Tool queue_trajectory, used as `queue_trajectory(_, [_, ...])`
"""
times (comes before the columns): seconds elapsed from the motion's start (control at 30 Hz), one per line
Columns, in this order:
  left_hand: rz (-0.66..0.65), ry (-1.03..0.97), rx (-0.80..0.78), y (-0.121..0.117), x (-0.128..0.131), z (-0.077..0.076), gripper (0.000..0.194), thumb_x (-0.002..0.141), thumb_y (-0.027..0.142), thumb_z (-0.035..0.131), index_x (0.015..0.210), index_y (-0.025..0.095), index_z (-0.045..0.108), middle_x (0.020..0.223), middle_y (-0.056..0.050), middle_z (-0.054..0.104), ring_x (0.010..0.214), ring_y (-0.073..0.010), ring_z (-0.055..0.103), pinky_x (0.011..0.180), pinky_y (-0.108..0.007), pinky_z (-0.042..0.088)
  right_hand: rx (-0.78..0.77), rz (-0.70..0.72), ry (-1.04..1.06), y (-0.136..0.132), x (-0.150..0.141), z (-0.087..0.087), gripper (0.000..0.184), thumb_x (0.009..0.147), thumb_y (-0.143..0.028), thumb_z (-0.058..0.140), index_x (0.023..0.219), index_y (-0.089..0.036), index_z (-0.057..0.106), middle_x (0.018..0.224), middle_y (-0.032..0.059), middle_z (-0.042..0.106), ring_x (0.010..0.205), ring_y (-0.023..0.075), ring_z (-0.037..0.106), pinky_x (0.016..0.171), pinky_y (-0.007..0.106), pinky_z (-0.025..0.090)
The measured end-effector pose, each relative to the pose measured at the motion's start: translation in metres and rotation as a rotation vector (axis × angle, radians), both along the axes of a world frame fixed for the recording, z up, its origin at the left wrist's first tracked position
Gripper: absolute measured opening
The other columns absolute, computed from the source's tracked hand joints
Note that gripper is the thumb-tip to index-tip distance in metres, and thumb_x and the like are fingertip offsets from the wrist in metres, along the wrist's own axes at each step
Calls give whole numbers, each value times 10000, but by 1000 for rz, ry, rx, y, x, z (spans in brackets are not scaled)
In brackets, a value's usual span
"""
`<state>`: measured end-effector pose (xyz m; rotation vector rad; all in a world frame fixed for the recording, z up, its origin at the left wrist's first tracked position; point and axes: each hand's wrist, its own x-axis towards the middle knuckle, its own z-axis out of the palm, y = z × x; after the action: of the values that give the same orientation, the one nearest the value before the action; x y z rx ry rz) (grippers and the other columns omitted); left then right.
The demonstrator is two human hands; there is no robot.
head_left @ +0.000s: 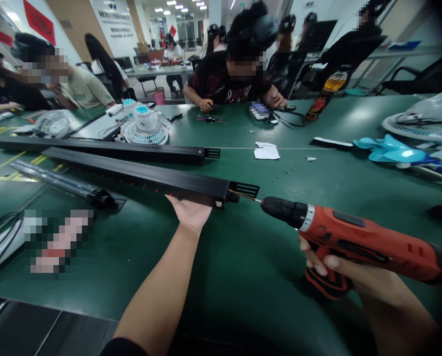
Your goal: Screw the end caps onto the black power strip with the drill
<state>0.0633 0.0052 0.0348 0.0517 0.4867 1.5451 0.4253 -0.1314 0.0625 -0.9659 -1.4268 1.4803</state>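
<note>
A long black power strip (143, 175) lies across the green table (243, 257), its end cap toward the right. My left hand (190, 211) grips its near side close to that end, fingers wrapped out of sight behind it. My right hand (339, 272) is closed round the grip of a red cordless drill (354, 237). The drill lies level, and its thin bit touches the end of the strip beside a small black mounting bracket (245, 189).
A second black strip (106, 148) and a silver one (58, 182) lie further back left. White fan parts (146, 126), paper scraps (266, 151), blue fan blades (391, 151) and a bottle (327, 94) sit around. Several people work across the table.
</note>
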Motion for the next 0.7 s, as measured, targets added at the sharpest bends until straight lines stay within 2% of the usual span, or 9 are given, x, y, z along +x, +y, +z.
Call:
queue_trajectory(0.17, [-9,-12,18,0,0,0,1074,1132,1053,227,1833,354,645,1805,-182,729,1772,-473,614,1318,-665,630,44,-54,-2,-1,-11,8,270,1056,-551,1019,1194,-323,976,776,49,836,575,208,776,551,256,698])
queue_trajectory(0.27, [1,1,-2,0,0,2,1092,1137,1053,213,1820,325,656,1833,-190,712,1786,-461,611,1330,-620,628,35,-77,-25,-4,-11,9,292,1037,-556,1034,1169,-302,974,810,64,853,569,209,764,577,291,724])
queue_trajectory(0.4, [12,3,-2,1,0,1,1084,1135,1052,228,1815,324,655,1857,-200,691,1795,-477,601,1338,-647,626,-12,-124,-27,-6,-4,1,336,1031,-568,1034,1192,-284,956,842,72,853,628,227,773,632,322,749])
queue_trajectory(0.53, [8,8,-3,0,0,1,1076,1133,1051,242,1817,331,656,1844,-201,701,1790,-490,597,1330,-668,633,19,-23,-32,-3,2,-2,297,1064,-530,1011,1245,-299,957,871,73,872,644,231,802,647,316,759])
queue_trajectory(0.7, [-6,10,-29,-1,1,5,1116,1124,1062,191,1814,324,665,1829,-204,712,1784,-507,596,1313,-682,636,81,-20,-4,1,-5,6,234,1146,-484,944,1272,-289,971,770,52,835,598,212,787,581,273,716])
